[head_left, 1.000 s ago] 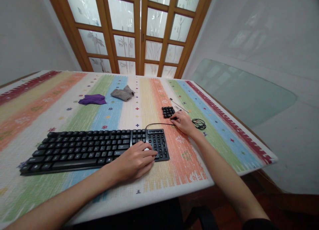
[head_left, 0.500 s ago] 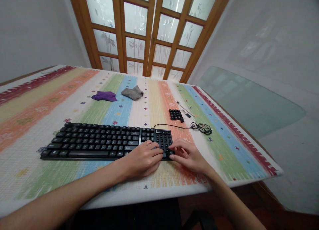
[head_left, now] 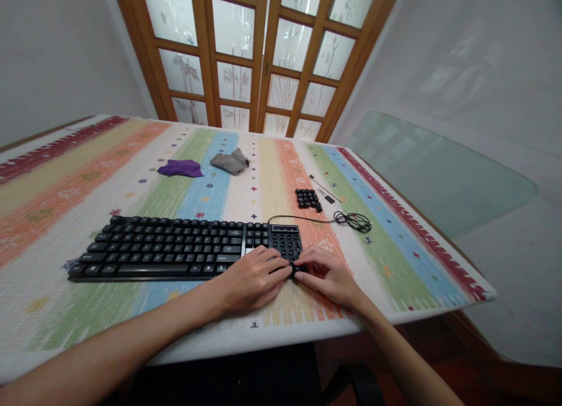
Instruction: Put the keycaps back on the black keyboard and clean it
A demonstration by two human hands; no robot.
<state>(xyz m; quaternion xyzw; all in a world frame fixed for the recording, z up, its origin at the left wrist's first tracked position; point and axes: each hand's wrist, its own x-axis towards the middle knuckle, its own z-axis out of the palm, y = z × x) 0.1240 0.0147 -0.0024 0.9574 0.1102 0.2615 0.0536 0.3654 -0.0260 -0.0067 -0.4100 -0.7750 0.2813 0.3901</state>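
Observation:
A black keyboard [head_left: 162, 251] lies near the table's front edge. Its number pad [head_left: 285, 240] at the right end shows bare sockets where keycaps are off. My left hand [head_left: 259, 277] rests over the lower right part of the keyboard, fingers curled together, their tips gripping its edge by the number pad. At the bottom right corner, my right hand [head_left: 327, 274] pinches a black keycap [head_left: 300, 268] between thumb and index finger. Whether the keycap is seated is hidden by the fingers. Beyond the keyboard sits a cluster of loose black keycaps [head_left: 306, 198].
The keyboard's coiled cable [head_left: 353, 221] lies right of the keycaps. A thin rod [head_left: 325, 188] and a small black piece [head_left: 329, 200] are close by. Farther back are a purple cloth [head_left: 180, 168] and a grey cloth [head_left: 230, 161]. A striped tablecloth [head_left: 386, 265] covers the table.
My view has shifted slightly. The right hand has moved a little left and closer to my left hand, still at the keyboard's corner. My left hand stays over the keyboard.

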